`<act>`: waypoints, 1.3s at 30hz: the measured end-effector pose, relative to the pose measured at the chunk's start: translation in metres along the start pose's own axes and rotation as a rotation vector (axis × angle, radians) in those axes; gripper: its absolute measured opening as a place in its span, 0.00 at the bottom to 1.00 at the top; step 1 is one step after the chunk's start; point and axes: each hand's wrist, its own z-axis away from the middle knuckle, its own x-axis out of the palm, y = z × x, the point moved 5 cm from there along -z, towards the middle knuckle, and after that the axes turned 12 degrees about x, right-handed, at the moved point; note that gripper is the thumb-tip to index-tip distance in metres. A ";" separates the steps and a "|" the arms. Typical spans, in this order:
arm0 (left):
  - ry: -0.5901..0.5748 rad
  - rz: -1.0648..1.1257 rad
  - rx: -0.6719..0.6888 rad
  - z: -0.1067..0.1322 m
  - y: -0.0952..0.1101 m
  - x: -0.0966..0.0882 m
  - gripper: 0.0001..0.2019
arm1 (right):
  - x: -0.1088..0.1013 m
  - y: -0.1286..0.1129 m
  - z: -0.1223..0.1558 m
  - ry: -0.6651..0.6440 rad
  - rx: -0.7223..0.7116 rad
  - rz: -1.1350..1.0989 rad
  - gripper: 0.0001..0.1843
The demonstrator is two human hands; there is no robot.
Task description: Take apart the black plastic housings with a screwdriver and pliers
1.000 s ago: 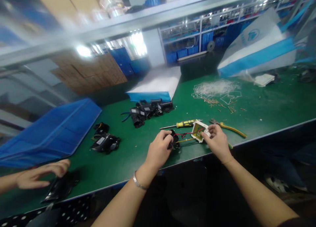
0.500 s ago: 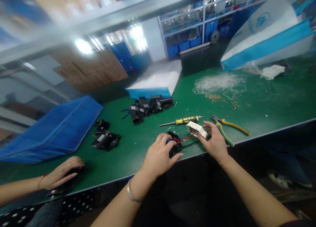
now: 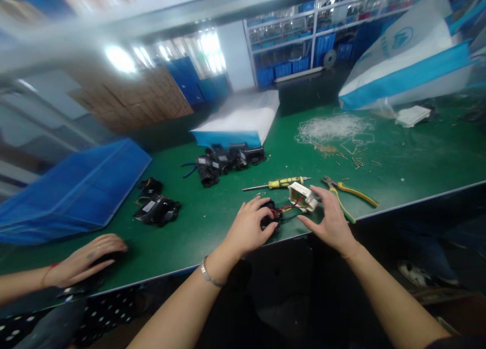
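Observation:
My left hand (image 3: 248,226) is curled around a small black part (image 3: 270,216) near the front edge of the green table (image 3: 398,172). Red and yellow wires (image 3: 285,209) run from that part to a white plastic housing (image 3: 301,196). My right hand (image 3: 329,218) rests beside the housing with its fingers spread, the fingertips touching it. A yellow-handled screwdriver (image 3: 279,183) lies just behind the housing. Pliers with yellow-green handles (image 3: 347,193) lie to the right of my right hand.
A cluster of black parts (image 3: 226,161) and two more black parts (image 3: 155,207) sit mid-table. A blue bin (image 3: 76,192) lies at left, white-and-blue bags (image 3: 406,60) at the back, white plastic scraps (image 3: 334,129) and small screws (image 3: 357,161) nearby. Another person's hand (image 3: 85,260) covers a black part at far left.
My right hand has loosened from gripping the white housing to spread fingers touching it. My left hand stays on the black part. The other person's hand moved onto a black part at left.

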 end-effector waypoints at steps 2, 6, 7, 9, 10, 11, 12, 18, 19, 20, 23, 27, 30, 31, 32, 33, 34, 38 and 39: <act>0.004 0.068 0.005 0.000 -0.004 0.001 0.08 | -0.012 0.006 0.002 0.007 0.023 0.052 0.39; -0.001 0.176 0.034 0.003 -0.008 0.003 0.23 | -0.033 0.044 0.002 0.141 0.227 0.342 0.36; 0.004 0.187 0.030 0.004 -0.009 0.003 0.23 | -0.035 0.055 0.002 0.156 0.271 0.437 0.38; 0.024 0.198 0.015 0.005 -0.009 0.001 0.19 | -0.034 0.069 0.000 0.150 0.321 0.589 0.39; 0.033 0.205 0.009 0.005 -0.009 -0.001 0.18 | -0.033 0.073 -0.001 0.134 0.329 0.635 0.38; 0.040 0.217 0.008 0.005 -0.008 -0.003 0.17 | -0.032 0.075 -0.002 0.119 0.331 0.665 0.36; 0.041 0.232 0.007 0.005 -0.007 -0.005 0.17 | -0.031 0.075 -0.002 0.104 0.330 0.685 0.35; 0.011 0.327 -0.020 0.003 -0.007 -0.015 0.22 | -0.039 0.072 -0.005 0.060 0.362 0.629 0.33; 0.006 0.336 -0.017 0.003 -0.008 -0.015 0.23 | -0.044 0.074 -0.003 0.058 0.388 0.551 0.33; -0.002 0.343 -0.014 0.003 -0.008 -0.014 0.24 | -0.049 0.077 0.000 0.055 0.431 0.444 0.33; -0.033 0.364 -0.016 0.003 -0.010 -0.008 0.27 | -0.059 0.080 0.020 -0.031 0.654 -0.044 0.30; -0.071 0.404 -0.043 0.004 -0.014 0.006 0.31 | -0.045 0.050 0.060 -0.389 0.888 -0.621 0.26; -0.056 0.387 -0.022 0.005 -0.015 0.014 0.40 | -0.027 0.018 0.083 -0.616 0.901 -0.747 0.23; -0.049 0.374 -0.012 0.005 -0.015 0.015 0.42 | -0.021 0.010 0.088 -0.668 0.887 -0.761 0.22; -0.045 0.361 -0.007 0.005 -0.014 0.015 0.42 | -0.015 0.004 0.091 -0.705 0.868 -0.766 0.22; -0.046 0.354 -0.006 0.005 -0.013 0.015 0.41 | -0.010 0.001 0.093 -0.725 0.846 -0.762 0.23; -0.053 0.350 -0.009 0.005 -0.012 0.013 0.40 | -0.006 -0.002 0.094 -0.738 0.822 -0.752 0.23; -0.116 0.360 -0.006 0.009 -0.006 0.001 0.39 | 0.002 -0.006 0.090 -0.735 0.701 -0.628 0.24; -0.135 0.359 -0.004 0.010 -0.005 -0.003 0.38 | 0.003 -0.008 0.088 -0.731 0.667 -0.579 0.25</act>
